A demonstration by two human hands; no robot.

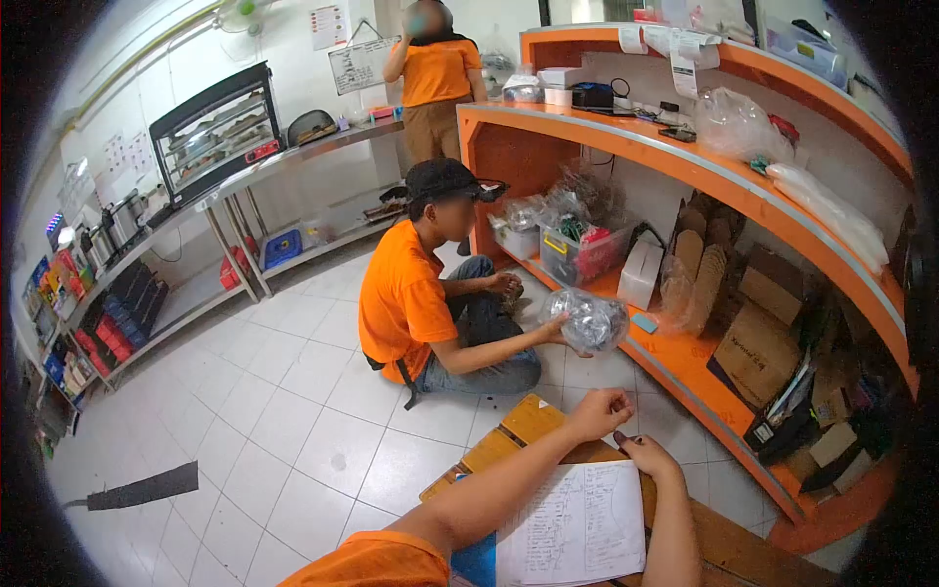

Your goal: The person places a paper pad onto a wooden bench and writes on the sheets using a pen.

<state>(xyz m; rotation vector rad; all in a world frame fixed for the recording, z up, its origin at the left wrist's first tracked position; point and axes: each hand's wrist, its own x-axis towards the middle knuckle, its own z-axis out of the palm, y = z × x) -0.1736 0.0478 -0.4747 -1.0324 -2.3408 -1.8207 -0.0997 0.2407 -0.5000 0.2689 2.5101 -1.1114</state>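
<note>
Short orange sleeve (367, 564) on the left arm (489, 479), both forearms (675, 533) bare.

Notebook (597, 523) handwriting too small to read. Blue cover (474, 564) partly hidden under left forearm (504, 474). Orange sleeve (377, 563) cut by bottom edge. Whiteboard (364, 67) writing illegible.

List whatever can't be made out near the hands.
Writing on the notebook: head view, too small to read.
Whether the left hand holds anything: head view, curled fingers hide its palm.
Blue thing: head view, covered by notebook and left forearm.
Contents of the clear plastic bundle: head view, obscured by shiny wrapping.
</note>
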